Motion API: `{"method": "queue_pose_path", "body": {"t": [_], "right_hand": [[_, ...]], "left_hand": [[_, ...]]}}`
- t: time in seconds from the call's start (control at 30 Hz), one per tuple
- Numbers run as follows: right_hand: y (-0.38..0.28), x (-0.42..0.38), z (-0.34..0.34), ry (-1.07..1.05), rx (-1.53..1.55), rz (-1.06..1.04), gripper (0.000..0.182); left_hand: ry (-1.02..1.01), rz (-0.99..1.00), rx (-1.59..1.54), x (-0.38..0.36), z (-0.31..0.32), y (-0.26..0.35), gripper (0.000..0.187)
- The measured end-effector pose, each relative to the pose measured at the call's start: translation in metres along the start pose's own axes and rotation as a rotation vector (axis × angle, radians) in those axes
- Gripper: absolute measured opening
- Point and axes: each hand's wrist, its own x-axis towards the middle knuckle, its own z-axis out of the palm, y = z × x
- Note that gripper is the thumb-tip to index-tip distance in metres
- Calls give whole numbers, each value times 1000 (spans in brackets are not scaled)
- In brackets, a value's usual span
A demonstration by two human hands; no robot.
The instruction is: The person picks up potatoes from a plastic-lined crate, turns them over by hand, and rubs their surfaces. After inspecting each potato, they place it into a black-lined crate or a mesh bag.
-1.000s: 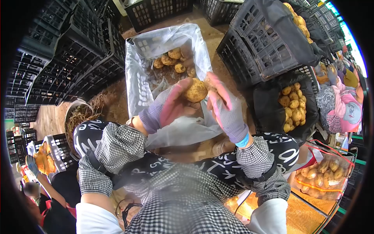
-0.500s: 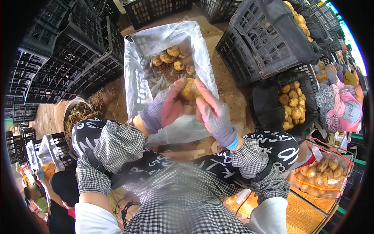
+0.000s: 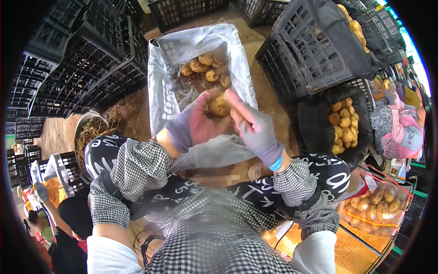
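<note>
"Black plastic crates (image 3: 91, 50) stacked at our left. What's in front of us?"

"White-lined crate (image 3: 157, 91) on the floor, a few potatoes (image 3: 199, 66) at its far end. Dark-lined crate (image 3: 312, 125) to our right, potatoes (image 3: 345, 122) piled in it."

"And our hands?"

"Both gloved, over the white-lined crate. Left hand (image 3: 200, 122) is closed round one potato (image 3: 218, 107), cupping it from the left and below. Right hand (image 3: 261, 132) has bent fingers at the potato's right side. We can't tell if they grip it or only touch; the contact is partly hidden."

"Where's the potato exactly?"

"Between our hands, raised above the near part of the crate, just this side of the loose ones."

"Handling?"

"Our read: light enough for one hand, firm, won't squash. Skin looks thin, with dirt on it, so it could scuff, or slip if damp. We'd take it round the widest part, whole fingers, palm under. No pinching at the ends, no digging in."
</note>
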Motion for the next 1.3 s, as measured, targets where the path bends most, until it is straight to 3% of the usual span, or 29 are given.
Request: {"method": "queue_pose_path", "body": {"t": [0.07, 0.1, 0.17, 0.23, 0.3, 0.37, 0.47, 0.63, 0.67, 0.77, 0.8, 0.87, 0.9, 0.93, 0.97, 1.0, 1.1, 1.13, 1.2, 1.23, 1.3], "right_hand": [[3, -4, 0, -56, -153, -41, 61], [4, -6, 1, -82, -228, -65, 63], [7, -7, 1, -29, -52, -13, 62], [0, -1, 1, -2, -7, -57, 63], [3, 0, 0, -6, -9, -135, 63], [13, 0, -1, -22, 8, -167, 62], [10, 2, -12, -2, 180, -16, 61], [2, -5, -2, -80, 27, -173, 56], [1, -8, -2, -64, 42, -137, 52], [1, -10, -8, 138, 187, 45, 41], [-9, -4, -16, 222, 430, 197, 44], [-8, -3, -20, 179, 511, 292, 50], [-13, -2, -21, 160, 552, 342, 54], [-29, -1, -25, 45, 505, 527, 58], [-29, -2, -20, 38, 554, 506, 56], [-28, -4, -14, 28, 603, 487, 54], [-4, -12, -19, 99, 709, 495, 40], [1, -13, -31, 174, 789, 509, 36], [-16, 1, -77, 343, 913, 441, 26], [-36, 15, -107, 430, 954, 353, 19], [-66, 31, -158, 471, 746, 87, 31]], "left_hand": [[135, -40, -26, -3, 9, -3, 35], [108, -66, -36, -4, 7, -2, 35], [53, -120, -52, -4, 1, 1, 35], [111, 22, 177, 5, -4, -2, 51], [104, 32, 258, 6, -11, -2, 59], [35, -94, 201, -1, -16, 3, 58], [150, -184, -23, -11, 36, -4, 54], [66, -203, -50, -9, 18, -4, 53], [72, -184, -24, -8, 14, -5, 53], [-217, -263, -92, 0, 4, -3, 62], [-166, -55, 197, -2, 9, -5, 61], [-52, 374, 764, -10, 26, -16, 60], [-72, 395, 767, -11, 33, -19, 58], [-91, 413, 770, -12, 40, -22, 58], [-108, 429, 774, -14, 47, -25, 57], [-65, 391, 752, -17, 55, -31, 46], [274, 554, 1453, -2, 32, -11, 34], [286, 644, 1287, 6, 19, -1, 29], [669, 438, 1506, 30, -42, 56, 37], [741, 354, 1647, 40, -62, 73, 40], [877, 127, 1933, 59, -109, 100, 46]]}}
